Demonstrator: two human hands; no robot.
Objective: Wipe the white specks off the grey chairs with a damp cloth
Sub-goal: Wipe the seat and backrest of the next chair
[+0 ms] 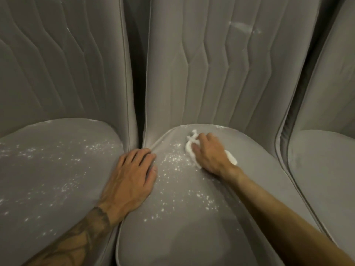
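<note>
Grey velvet-like fabric covers the three padded chairs that I see side by side, each with stitched lines on the backrest. On the middle grey chair [192, 227] my right hand [209, 152] presses a crumpled white cloth [189, 145] flat against the seat, near the back edge where the seat meets the backrest. The fingers of this hand are bent over the cloth and hold it down; one end of the cloth comes out beyond the fingertips and the other end shows behind the wrist. My left hand [132, 175] lies palm down on the left edge of the same seat, at the narrow gap to the left grey chair [48, 179], with the fingers stretched, close together, and holding nothing. White specks [172, 162] lie scattered on the middle seat between my two hands and further toward the front. More white specks are on the seat of the left chair, and a pale smear is high on the middle backrest. The right grey chair [322, 169] shows only partly, and I cannot tell if it has specks.
</note>
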